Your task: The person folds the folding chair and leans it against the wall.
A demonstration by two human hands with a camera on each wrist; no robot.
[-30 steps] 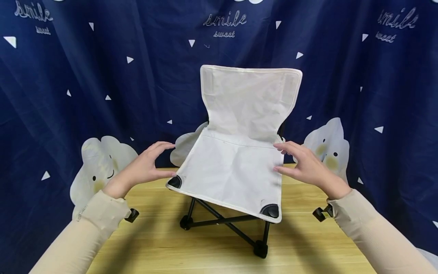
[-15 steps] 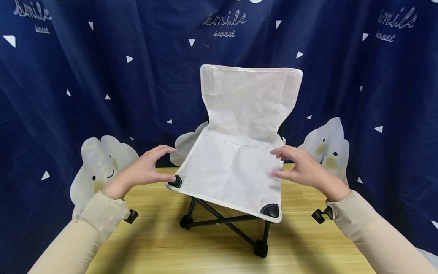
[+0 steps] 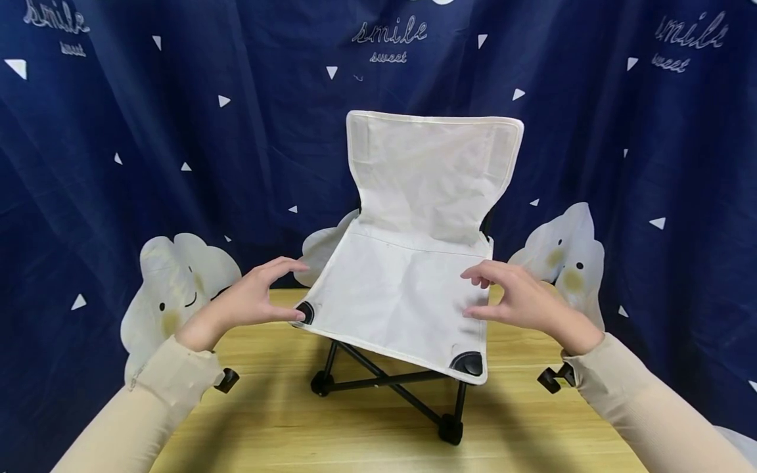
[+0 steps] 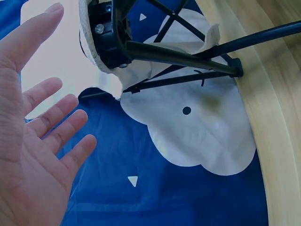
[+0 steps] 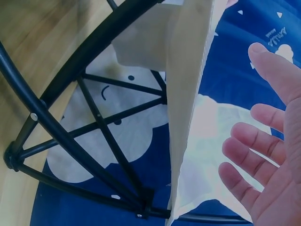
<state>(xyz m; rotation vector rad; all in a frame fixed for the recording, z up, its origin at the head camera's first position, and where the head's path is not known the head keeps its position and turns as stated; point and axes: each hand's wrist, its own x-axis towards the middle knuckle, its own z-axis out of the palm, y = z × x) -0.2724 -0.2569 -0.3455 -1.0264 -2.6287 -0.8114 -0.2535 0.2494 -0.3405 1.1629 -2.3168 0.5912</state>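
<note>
A folding camp chair [image 3: 408, 289] with white fabric and a black crossed-tube frame [image 3: 384, 380] stands unfolded on the wooden surface, turned slightly. My left hand [image 3: 254, 299] is beside the seat's left edge, thumb near the black front-left corner patch [image 3: 306, 311], fingers apart and holding nothing. Over the right side of the seat is my right hand [image 3: 520, 299], fingers loosely bent, with nothing in it. In the left wrist view the left palm [image 4: 37, 132] faces the chair's underside corner. The right wrist view shows the right hand [image 5: 268, 146] beside the fabric edge, apart from the black tubes.
A dark blue curtain [image 3: 266, 131] printed with clouds and triangles hangs right behind the chair. The light wooden tabletop [image 3: 266, 420] lies under the chair legs. Black wrist mounts [image 3: 227, 380] stick out below both sleeves.
Both hands have sunk slightly; the right one has also shifted a little left, further over the seat. The chair has stayed where it was.
</note>
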